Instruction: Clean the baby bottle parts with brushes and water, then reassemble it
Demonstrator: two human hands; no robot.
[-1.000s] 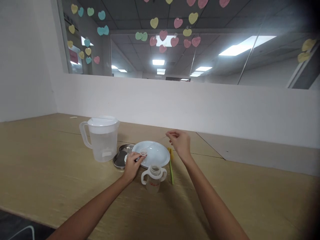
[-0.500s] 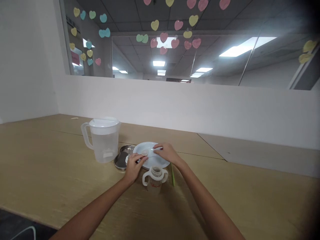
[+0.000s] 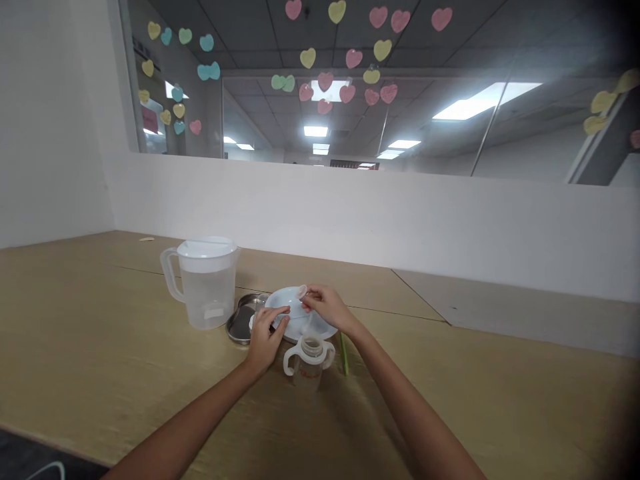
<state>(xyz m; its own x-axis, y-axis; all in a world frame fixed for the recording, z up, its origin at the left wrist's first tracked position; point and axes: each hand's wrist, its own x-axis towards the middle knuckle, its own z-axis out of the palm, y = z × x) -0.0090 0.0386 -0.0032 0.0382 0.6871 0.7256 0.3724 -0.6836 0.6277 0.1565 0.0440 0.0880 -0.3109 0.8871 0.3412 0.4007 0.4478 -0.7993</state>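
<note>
My right hand (image 3: 325, 305) pinches a small translucent round piece (image 3: 301, 291) between its fingertips, above the white plate (image 3: 289, 297). Its exact kind is too small to tell. Opposite it, my left hand (image 3: 267, 337) is over the plate's near left side, thumb and fingers apart with nothing between them. Just in front of the plate stands an uncapped clear baby bottle (image 3: 309, 363) with a white two-handled collar. A pale, blurred thin shape on the plate near the bottle's mouth is hard to make out.
Left of the plate is a kidney-shaped metal tray (image 3: 240, 320), with a clear cup-like piece and a white part partly behind my left hand. A lidded plastic pitcher (image 3: 207, 287) stands farther left. A thin green stick (image 3: 345, 355) lies right of the bottle. A wall rises behind.
The small translucent round piece has passed from my left fingers to my right ones. The left hand has opened. The view has tilted slightly.
</note>
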